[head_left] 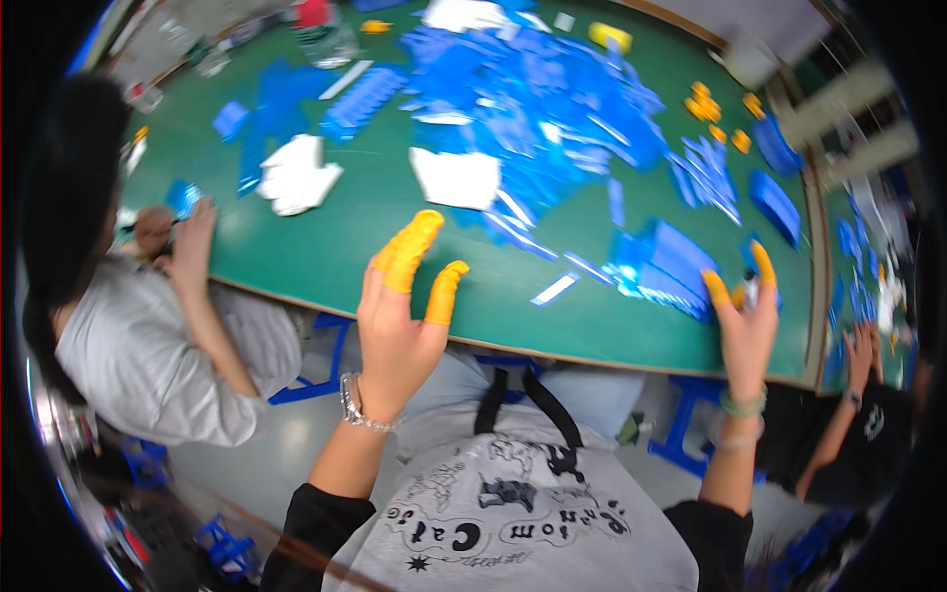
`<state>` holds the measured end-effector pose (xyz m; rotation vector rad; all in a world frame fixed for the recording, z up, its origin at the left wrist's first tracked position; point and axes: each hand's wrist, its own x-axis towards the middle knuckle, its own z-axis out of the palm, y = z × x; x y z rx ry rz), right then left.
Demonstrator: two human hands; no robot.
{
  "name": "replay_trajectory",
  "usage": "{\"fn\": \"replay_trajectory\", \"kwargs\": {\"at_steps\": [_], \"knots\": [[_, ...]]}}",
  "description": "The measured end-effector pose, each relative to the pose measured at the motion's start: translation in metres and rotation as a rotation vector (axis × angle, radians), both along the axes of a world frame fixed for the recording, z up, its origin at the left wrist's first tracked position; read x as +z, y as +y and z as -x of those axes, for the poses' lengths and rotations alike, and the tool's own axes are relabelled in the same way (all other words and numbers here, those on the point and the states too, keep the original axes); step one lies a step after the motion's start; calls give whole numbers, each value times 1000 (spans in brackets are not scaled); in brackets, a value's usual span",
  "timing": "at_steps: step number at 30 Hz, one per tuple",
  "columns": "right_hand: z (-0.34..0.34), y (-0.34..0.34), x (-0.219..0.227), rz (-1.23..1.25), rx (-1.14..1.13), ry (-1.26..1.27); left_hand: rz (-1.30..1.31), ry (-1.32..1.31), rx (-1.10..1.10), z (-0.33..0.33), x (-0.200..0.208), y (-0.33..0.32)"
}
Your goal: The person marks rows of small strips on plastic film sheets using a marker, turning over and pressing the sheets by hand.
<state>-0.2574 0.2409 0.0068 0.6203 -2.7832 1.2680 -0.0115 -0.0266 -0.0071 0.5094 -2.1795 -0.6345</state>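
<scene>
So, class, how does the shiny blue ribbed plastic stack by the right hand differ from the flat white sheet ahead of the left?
The ribbed blue plastic stack is shiny; the flat white sheet looks matt. The stack shows ridges; the sheet looks plain. The stack lies by the right hand, the sheet beyond the left hand. Both rest on the green table.

On the tabletop (pixel 335 237) lies the pile (pixel 538 109). Left of the pile are the papers (pixel 298 180); left of its far part, the bottle (pixel 327 44); at its near edge, the sheet (pixel 456 180). Right of it lie the cots (pixel 702 107); beside its near right, the strips (pixel 706 176). Off its front right corner, the bundle (pixel 666 264), farther out the right grip (pixel 747 328); before its left part, the left grip (pixel 400 326).
</scene>
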Motion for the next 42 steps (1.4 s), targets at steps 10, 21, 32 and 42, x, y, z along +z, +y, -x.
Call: {"fn": "replay_trajectory", "kwargs": {"at_steps": [10, 21, 32, 42], "knots": [[0, -39, 44, 94, 104, 43, 249, -464, 427, 15, 26, -157], [-7, -313, 63, -185, 1026, 312, 59, -679, 423, 37, 13, -204], [41, -471, 49, -812, 1291, 309, 271, -502, 417, 35, 11, -202], [27, -454, 61, -708, 1287, 367, 152, -535, 328, 28, 5, -208]]}}
